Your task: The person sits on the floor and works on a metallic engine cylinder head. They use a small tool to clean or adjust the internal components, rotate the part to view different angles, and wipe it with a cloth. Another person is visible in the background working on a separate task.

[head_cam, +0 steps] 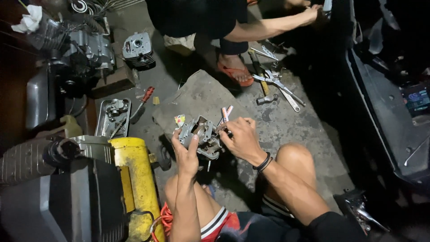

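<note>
The left hand gripped the metal engine part from below, steadying it, while the right hand pinched a small tool against it.

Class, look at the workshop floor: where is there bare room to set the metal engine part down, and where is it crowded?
Bare concrete lies right of the grey mat, between the person's raised knee and the pile of wrenches. The mat's far half is bare too. It is crowded left of the engine part: a metal tray, a screwdriver and a yellow tank.
</note>
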